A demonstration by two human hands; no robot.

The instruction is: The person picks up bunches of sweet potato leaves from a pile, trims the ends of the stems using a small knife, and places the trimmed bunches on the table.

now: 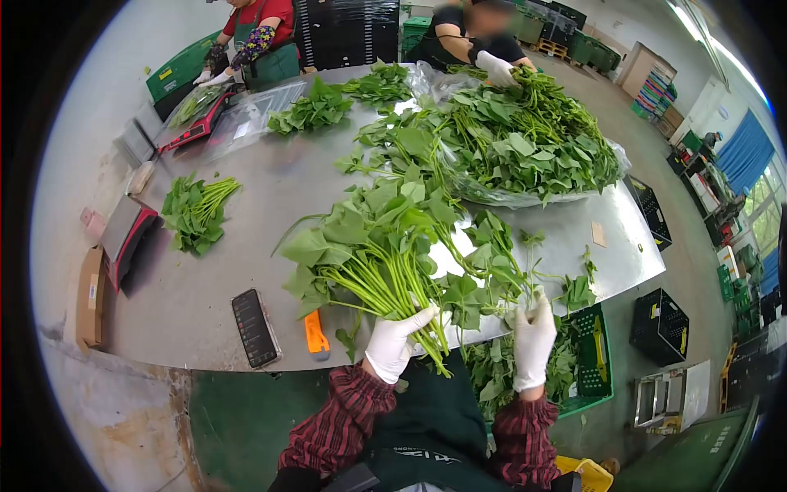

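My left hand (396,343), in a white glove, is wrapped round the stems of a thick bunch of leafy greens (373,246). The leaves fan out away from me over the metal table, and the cut stem ends poke out below my fist. To the right, my gloved right hand (534,343) is closed in a pinch at a thin leafy stem (529,275). Loose sprigs (467,299) lie between the two hands. Beyond them, a large heap of the same greens (525,148) rests on clear plastic. A smaller bunch (197,211) lies on the left.
A phone (256,328) and an orange-handled tool (316,334) lie at the table's (270,205) near edge. Red scales (131,238) stand left. Below my right hand is a green crate (594,353) with greens. Two co-workers (266,33) work across the table; one gloved hand (497,69) touches the heap.
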